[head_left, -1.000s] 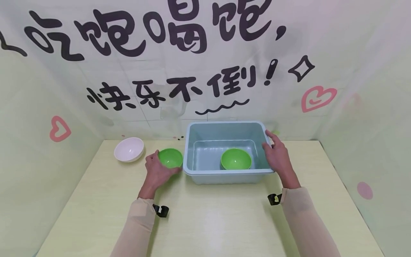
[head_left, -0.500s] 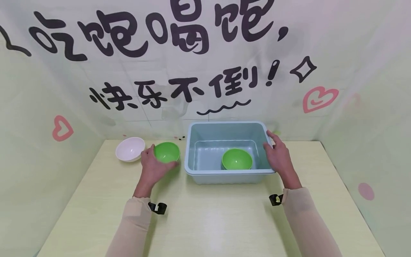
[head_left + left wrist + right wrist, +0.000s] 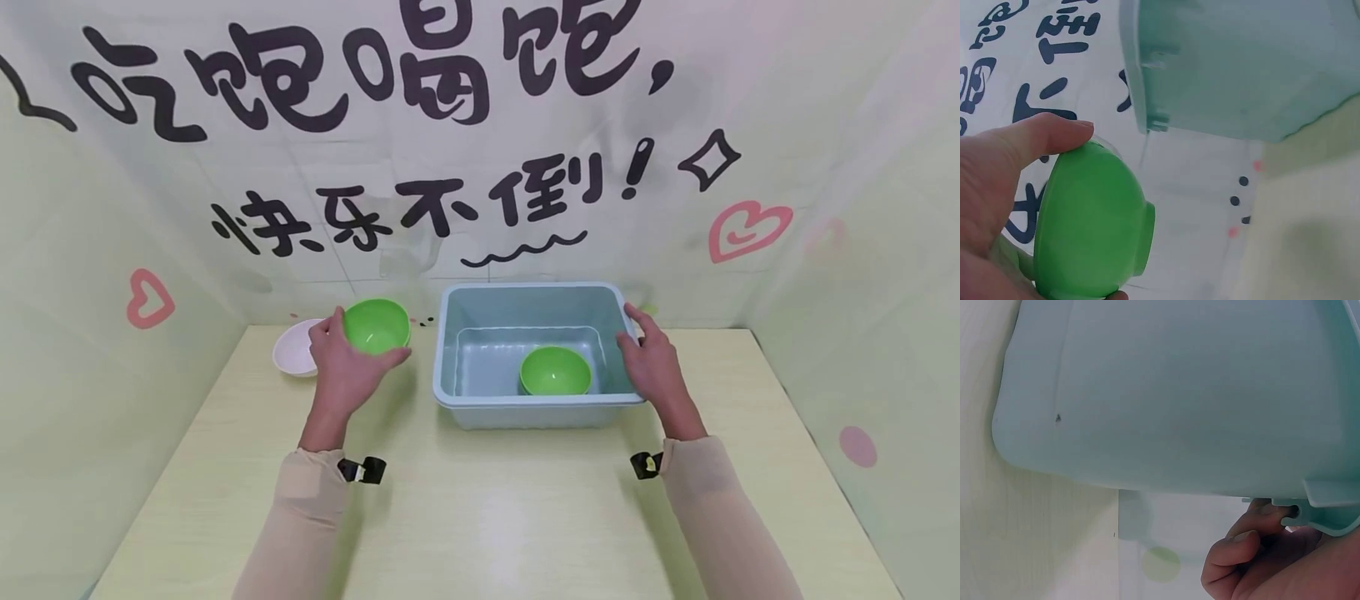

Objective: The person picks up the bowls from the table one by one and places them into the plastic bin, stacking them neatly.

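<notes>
My left hand (image 3: 347, 373) holds a green bowl (image 3: 377, 325) above the table, left of the light-blue plastic basin (image 3: 540, 401). In the left wrist view the thumb lies at the rim of this tilted bowl (image 3: 1094, 225), and its foot points away from the palm. A second green bowl (image 3: 555, 372) sits inside the basin, toward the right front. My right hand (image 3: 654, 367) grips the basin's right rim. Fingers (image 3: 1235, 556) curl under that rim in the right wrist view, beside the basin's outer wall (image 3: 1179, 394).
Behind my left hand, a white bowl (image 3: 294, 350) stands at the table's back left, partly covered by the hand. The pale wooden table (image 3: 495, 517) meets a printed backdrop (image 3: 420, 242) with black lettering at the rear. Side panels rise left and right.
My left hand has raised the green bowl off the table and carried it leftward and back, so the hand now overlaps the white bowl. My right hand stays on the basin.
</notes>
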Motion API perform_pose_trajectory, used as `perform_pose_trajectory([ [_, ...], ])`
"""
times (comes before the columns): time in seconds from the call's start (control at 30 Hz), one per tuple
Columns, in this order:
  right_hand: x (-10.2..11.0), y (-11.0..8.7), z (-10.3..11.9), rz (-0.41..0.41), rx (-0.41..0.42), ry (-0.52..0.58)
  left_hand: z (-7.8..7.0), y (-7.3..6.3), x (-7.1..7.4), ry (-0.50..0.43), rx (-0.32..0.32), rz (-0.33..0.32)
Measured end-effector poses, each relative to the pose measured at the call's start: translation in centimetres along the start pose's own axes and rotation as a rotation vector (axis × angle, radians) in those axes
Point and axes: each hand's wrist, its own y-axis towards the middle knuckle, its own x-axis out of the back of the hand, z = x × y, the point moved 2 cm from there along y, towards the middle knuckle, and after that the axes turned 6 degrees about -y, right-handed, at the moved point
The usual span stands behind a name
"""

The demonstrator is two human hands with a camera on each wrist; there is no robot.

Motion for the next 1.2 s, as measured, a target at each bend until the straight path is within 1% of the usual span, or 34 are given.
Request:
perform_pose_trajectory([
  [0.27, 0.0, -0.1, -0.1, 0.002, -0.009, -0.009, -1.7, -0.7, -0.1, -0.06, -0.007, 0.005],
  [0.37, 0.0, -0.1, -0.1, 0.004, -0.01, -0.008, -2.5, -1.0, -0.3, -0.059, -0.019, 0.018],
  [0.57, 0.0, -0.1, -0.1, 0.015, -0.024, 0.003, -3.8, -1.3, -0.6, -0.045, -0.052, 0.069],
  [0.77, 0.0, 0.0, -0.1, 0.01, -0.012, 0.015, -4.9, -1.5, -1.0, -0.039, -0.071, 0.132],
  [0.87, -0.1, 0.1, -0.2, 0.008, -0.009, 0.013, -5.2, -1.5, -1.3, -0.059, -0.087, 0.157],
  [1.07, 0.0, 0.1, -0.2, 0.013, -0.018, 0.009, -5.9, -1.5, -2.4, -0.129, -0.138, 0.202],
  [1.2, 0.0, 0.1, -0.2, 0.019, -0.02, 0.008, -6.4, -1.4, -3.1, -0.131, -0.154, 0.226],
])
